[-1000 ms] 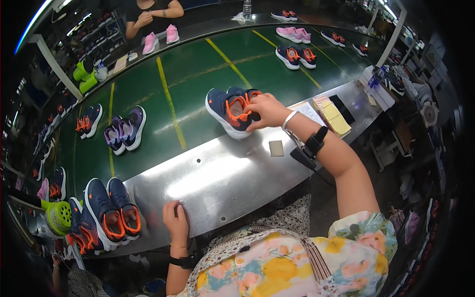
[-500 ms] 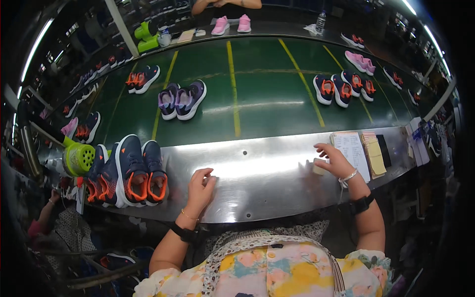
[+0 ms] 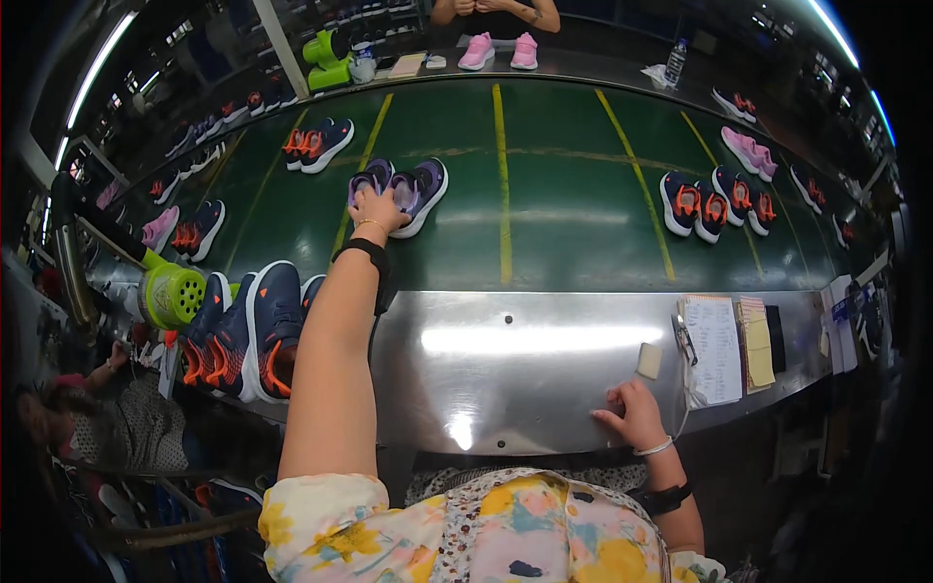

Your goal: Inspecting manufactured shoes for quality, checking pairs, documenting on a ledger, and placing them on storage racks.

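Left hand [image 3: 376, 208] stretched far forward, arm near straight, fingers closed over the heels of a purple shoe pair [image 3: 400, 189] on the green conveyor belt [image 3: 564, 194]. Right hand [image 3: 634, 414] drawn back, flat on the steel ledge [image 3: 505, 360], fingers loosely spread, holding nothing. Beside the left forearm: navy-orange shoes [image 3: 255, 330], partly hidden behind it. Beyond the right hand: small tan block [image 3: 649, 360], clipboard [image 3: 714, 350]. Left fingertips hidden by the shoes.

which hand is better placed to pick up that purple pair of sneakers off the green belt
Left. The left hand already reaches out over the belt and touches the purple sneakers, while the right hand rests back on the steel counter edge.
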Demonstrator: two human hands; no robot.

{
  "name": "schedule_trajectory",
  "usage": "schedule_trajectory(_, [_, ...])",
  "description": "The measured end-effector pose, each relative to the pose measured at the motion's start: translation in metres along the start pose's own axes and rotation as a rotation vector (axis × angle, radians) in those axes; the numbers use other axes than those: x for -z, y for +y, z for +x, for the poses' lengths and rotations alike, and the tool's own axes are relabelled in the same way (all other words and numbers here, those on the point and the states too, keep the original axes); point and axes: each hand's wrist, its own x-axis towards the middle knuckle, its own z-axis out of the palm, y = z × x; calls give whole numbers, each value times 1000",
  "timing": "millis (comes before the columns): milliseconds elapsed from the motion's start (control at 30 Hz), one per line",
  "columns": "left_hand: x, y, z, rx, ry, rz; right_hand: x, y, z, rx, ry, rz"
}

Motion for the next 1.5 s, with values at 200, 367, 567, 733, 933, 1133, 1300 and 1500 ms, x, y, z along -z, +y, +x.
schedule_trajectory(200, [-25, -14, 34, -121, -164, 89, -1, -6, 0, -48, 46, -135])
schedule_trajectory(367, [5, 5, -22, -287, -337, -522, -6, -2, 3, -94, 31, -61])
schedule_trajectory(567, [50, 45, -221, -747, -167, -252, -6, -9, 12, -276, -11, 109])
schedule_trajectory(733, [20, 60, -321, -918, -191, -183, -29, -38, 25, 38, -35, 400])
schedule_trajectory(933, [24, 29, -324, -843, -104, -713, -25, -43, 26, -98, -122, 530])
schedule_trajectory(1133, [-16, 1, -295, -381, -49, -1015, -41, -59, 23, -139, -65, 674])
schedule_trajectory(1300, [-35, 14, -291, -274, -475, -1129, -46, -74, 25, -206, 53, 500])
schedule_trajectory(1500, [-38, 9, -302, 101, -795, -2005, -48, -66, 16, -491, 233, 1610])
